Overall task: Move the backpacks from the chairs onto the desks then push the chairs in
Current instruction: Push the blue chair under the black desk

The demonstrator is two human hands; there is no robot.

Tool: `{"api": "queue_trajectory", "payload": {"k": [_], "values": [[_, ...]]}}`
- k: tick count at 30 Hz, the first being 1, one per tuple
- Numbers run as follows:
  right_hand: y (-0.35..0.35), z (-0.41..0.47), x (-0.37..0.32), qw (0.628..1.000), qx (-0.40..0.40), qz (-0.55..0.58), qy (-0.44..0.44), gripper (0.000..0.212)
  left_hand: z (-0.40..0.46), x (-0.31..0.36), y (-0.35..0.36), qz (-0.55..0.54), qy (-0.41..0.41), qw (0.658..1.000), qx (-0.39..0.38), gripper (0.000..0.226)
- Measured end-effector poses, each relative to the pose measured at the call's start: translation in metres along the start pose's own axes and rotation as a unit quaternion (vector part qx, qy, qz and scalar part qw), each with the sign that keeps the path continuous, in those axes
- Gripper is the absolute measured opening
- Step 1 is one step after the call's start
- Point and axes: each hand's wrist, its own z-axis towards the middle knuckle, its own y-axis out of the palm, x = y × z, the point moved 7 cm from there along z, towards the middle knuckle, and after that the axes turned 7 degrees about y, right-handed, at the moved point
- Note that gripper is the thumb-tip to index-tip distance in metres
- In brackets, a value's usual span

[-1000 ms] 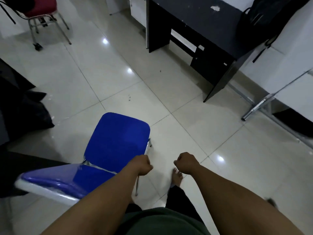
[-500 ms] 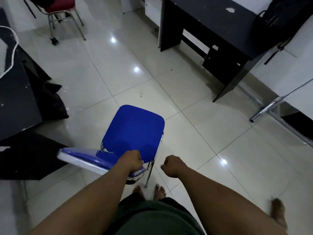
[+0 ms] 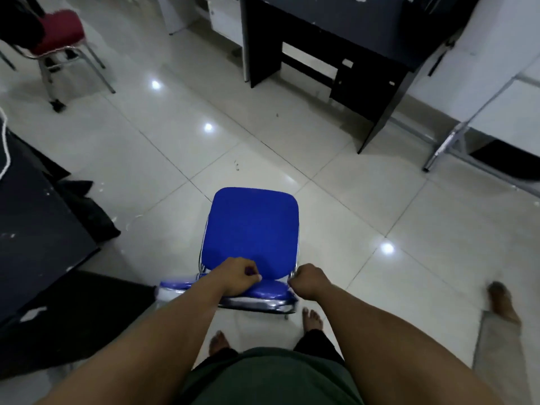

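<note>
A blue chair (image 3: 251,226) with a chrome frame stands on the tiled floor right in front of me, its seat bare. My left hand (image 3: 238,276) is closed over the top of its blue backrest. My right hand (image 3: 309,280) is fisted at the backrest's right corner, touching the chrome frame. A black desk (image 3: 365,27) stands ahead at the upper right, with a dark backpack strap (image 3: 438,58) hanging off its right end. The backpack itself is cut off by the frame's top edge.
A red chair (image 3: 58,33) with something dark on it stands at the upper left. A dark desk (image 3: 32,217) and dark cloth (image 3: 87,211) lie at the left. A white table's metal leg (image 3: 450,141) is at the right. Another person's foot (image 3: 504,302) is at the lower right.
The blue chair has swung round so its backrest faces me squarely. My left hand took hold of the backrest and my right hand came up to its right corner.
</note>
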Motion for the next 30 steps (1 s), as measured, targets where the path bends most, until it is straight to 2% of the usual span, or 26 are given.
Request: {"api": "queue_trajectory", "payload": {"k": [2,4,5,7,10,13,15,17,21,25,27,30], "values": [[0.012,-0.008,-0.008,0.998,0.027,0.036,0.043,0.016,-0.015,0.008,-0.016,0.05,0.075,0.994,0.061,0.037],[0.01,-0.018,-0.011,0.992,0.076,0.062,0.074,0.006,-0.029,0.022,-0.033,0.157,0.162,0.963,0.144,0.048],[0.007,-0.021,-0.014,0.989,0.104,0.068,0.077,0.006,-0.035,0.026,-0.039,0.192,0.198,0.948,0.159,0.051],[0.001,-0.025,-0.024,0.987,0.131,0.084,0.05,0.012,-0.045,0.026,-0.043,0.207,0.252,0.935,0.143,0.052],[0.015,-0.035,-0.05,0.994,0.027,0.102,-0.019,0.025,-0.052,0.027,-0.042,0.235,0.291,0.921,0.111,0.049],[0.031,-0.047,-0.064,0.998,-0.039,0.015,-0.049,0.047,-0.058,0.027,-0.038,0.267,0.323,0.904,0.079,0.047],[0.033,-0.051,-0.063,0.997,-0.033,-0.012,-0.068,0.067,-0.065,0.023,-0.037,0.269,0.344,0.896,0.077,0.04],[0.032,-0.056,-0.064,0.995,-0.007,-0.018,-0.096,0.074,-0.074,0.016,-0.039,0.267,0.358,0.89,0.089,0.036],[0.023,-0.07,-0.08,0.975,0.07,-0.082,-0.194,0.075,-0.085,-0.009,-0.037,0.308,0.338,0.887,0.068,0.051],[0.036,-0.085,-0.103,0.935,0.086,-0.204,-0.278,0.078,-0.083,-0.046,-0.041,0.316,0.196,0.926,0.068,0.069],[0.039,-0.082,-0.105,0.931,0.084,-0.224,-0.275,0.082,-0.081,-0.05,-0.039,0.319,0.163,0.932,0.051,0.068],[0.045,-0.08,-0.103,0.917,0.056,-0.28,-0.278,0.078,-0.078,-0.049,-0.036,0.319,0.152,0.935,0.028,0.051]]}}
